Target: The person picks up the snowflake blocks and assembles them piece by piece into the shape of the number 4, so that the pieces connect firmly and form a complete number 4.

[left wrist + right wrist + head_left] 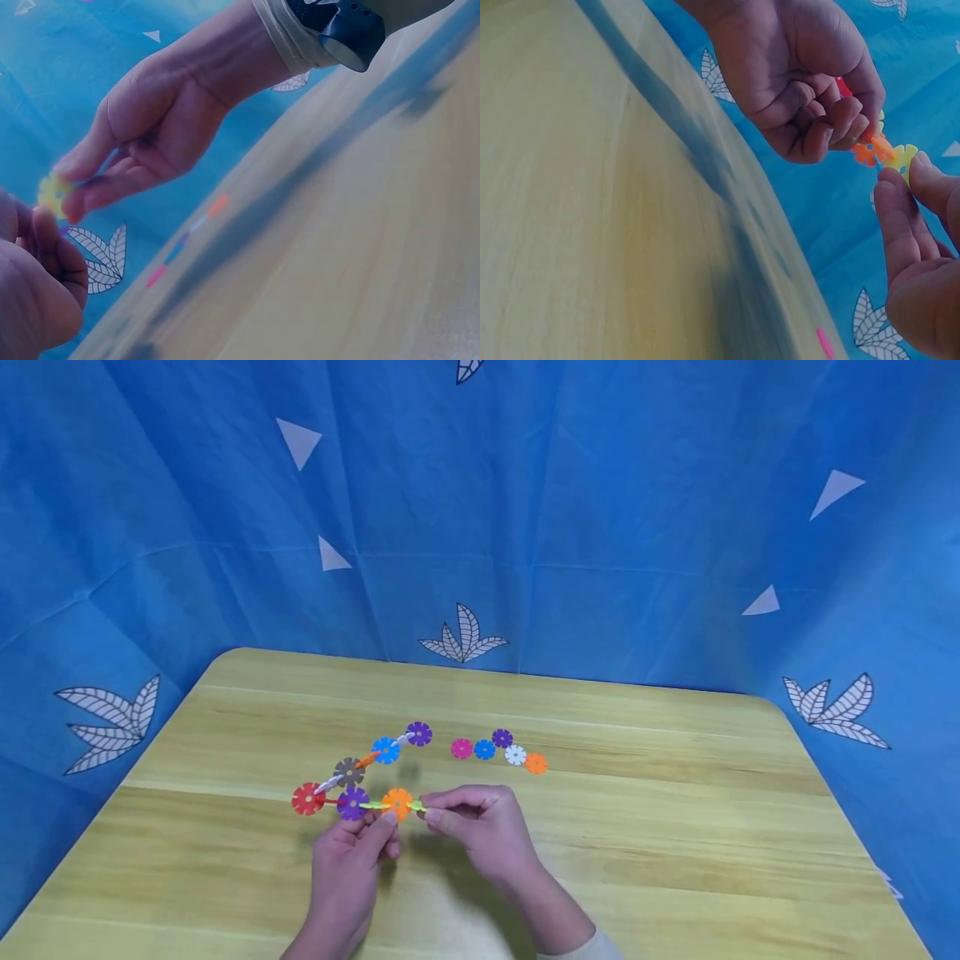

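Note:
Both hands hold up a bent chain of slotted, flower-shaped plastic discs above the table. The left hand pinches an orange disc between thumb and finger. Beside it, a yellow-green disc is slotted edgewise into the orange one, and the right hand pinches its outer edge. Leftward, the chain runs through a purple disc to a red disc at the corner. From there it angles back past a brown disc and a blue disc to a purple end disc.
Several loose discs lie on the wooden table beyond the right hand: pink, blue, purple, white and orange. A blue patterned curtain hangs behind the table and along its sides.

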The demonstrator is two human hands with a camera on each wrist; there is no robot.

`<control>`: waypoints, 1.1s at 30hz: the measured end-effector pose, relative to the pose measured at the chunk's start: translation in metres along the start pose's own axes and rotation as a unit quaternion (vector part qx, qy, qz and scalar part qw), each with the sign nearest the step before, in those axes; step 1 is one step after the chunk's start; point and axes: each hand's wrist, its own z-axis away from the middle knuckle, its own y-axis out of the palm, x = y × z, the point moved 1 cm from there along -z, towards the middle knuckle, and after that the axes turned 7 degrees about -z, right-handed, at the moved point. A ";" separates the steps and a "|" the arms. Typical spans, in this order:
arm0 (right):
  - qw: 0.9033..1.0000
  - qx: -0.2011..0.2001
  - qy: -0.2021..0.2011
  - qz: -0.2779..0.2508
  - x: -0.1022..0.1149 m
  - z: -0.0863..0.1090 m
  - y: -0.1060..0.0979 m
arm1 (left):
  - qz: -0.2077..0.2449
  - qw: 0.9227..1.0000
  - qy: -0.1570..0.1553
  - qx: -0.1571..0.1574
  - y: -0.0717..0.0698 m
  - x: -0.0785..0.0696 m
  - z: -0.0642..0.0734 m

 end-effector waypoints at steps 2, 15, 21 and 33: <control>1.000 -0.001 0.003 0.001 0.001 -0.001 -0.001 | -0.003 1.000 0.001 0.000 0.001 0.000 0.000; 1.000 0.016 0.011 0.009 0.001 -0.002 -0.004 | -0.015 1.000 -0.002 0.008 -0.001 0.000 0.003; 1.000 0.019 0.004 -0.002 0.002 -0.003 -0.006 | -0.018 1.000 -0.001 0.008 0.002 -0.002 0.003; 0.999 0.025 0.004 -0.035 -0.002 -0.002 -0.008 | -0.004 1.000 0.021 -0.009 0.007 -0.008 0.004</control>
